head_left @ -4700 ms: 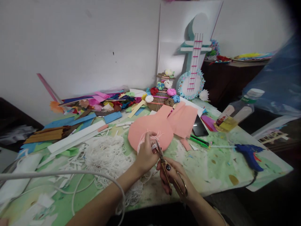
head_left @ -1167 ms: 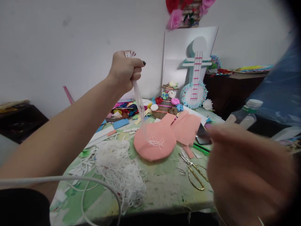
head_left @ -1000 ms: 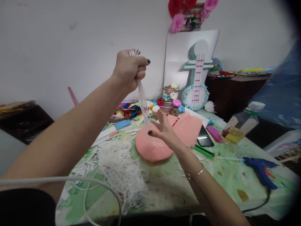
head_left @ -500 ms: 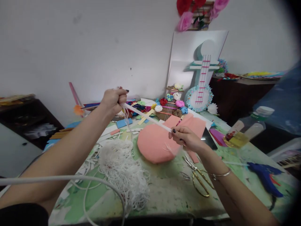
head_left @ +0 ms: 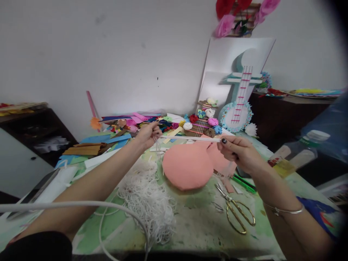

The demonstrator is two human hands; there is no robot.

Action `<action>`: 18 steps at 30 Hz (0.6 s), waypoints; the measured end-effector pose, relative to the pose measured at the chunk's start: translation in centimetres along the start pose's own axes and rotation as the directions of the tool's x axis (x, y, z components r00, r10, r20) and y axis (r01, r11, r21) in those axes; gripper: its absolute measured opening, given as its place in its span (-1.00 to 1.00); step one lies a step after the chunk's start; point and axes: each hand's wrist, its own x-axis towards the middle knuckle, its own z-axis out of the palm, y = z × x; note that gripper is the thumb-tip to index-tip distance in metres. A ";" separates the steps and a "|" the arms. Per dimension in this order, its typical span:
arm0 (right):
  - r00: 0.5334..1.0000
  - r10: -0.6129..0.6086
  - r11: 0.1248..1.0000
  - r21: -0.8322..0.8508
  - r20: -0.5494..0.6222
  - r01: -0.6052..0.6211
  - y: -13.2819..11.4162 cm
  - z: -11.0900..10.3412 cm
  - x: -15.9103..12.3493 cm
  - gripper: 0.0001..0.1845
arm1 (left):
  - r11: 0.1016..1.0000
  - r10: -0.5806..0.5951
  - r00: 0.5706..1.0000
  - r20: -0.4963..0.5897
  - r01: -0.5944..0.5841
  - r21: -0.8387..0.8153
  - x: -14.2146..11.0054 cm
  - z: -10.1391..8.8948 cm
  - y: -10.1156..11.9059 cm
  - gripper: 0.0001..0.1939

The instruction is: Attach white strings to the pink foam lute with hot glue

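Several strands of white string (head_left: 190, 138) run taut between my two hands, almost level above the table. My left hand (head_left: 149, 135) is closed on one end, with loose strands hanging below it. My right hand (head_left: 239, 150) pinches the other end, and loose ends dangle beneath it. Behind and below the string lies a rounded salmon-pink shape (head_left: 187, 168), with a further pink part partly hidden by my right hand. A tangled heap of white string (head_left: 152, 203) rests on the table below my left forearm.
Gold-handled scissors (head_left: 236, 214) lie right of the string heap. A blue glue gun (head_left: 315, 214) is partly behind my right forearm, near a plastic bottle (head_left: 301, 152). A white instrument model (head_left: 240, 94) leans at the back. A white cable (head_left: 103, 205) crosses the foreground.
My right hand has moved right and slightly up, and my left hand has come down and to the right. The string between them has gone from slanting to nearly level. The view has shifted slightly.
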 end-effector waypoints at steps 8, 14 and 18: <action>0.996 -0.074 0.996 -0.046 -0.057 0.071 -3.3 0.2 -0.9 -0.67 | 0.964 -0.149 0.983 0.104 0.121 0.236 -1.3 -0.8 -2.1 -0.84; 0.986 -0.118 0.989 -0.104 -0.117 0.106 -3.9 -0.5 -1.4 -0.69 | 0.925 -0.163 0.965 0.204 0.078 0.372 -1.7 -1.5 -1.0 -0.86; 0.973 -0.121 0.987 -0.132 -0.196 0.096 -4.7 -0.8 -2.3 -0.68 | 0.928 -0.087 0.970 0.226 -0.003 0.372 -0.9 -1.8 0.6 -0.86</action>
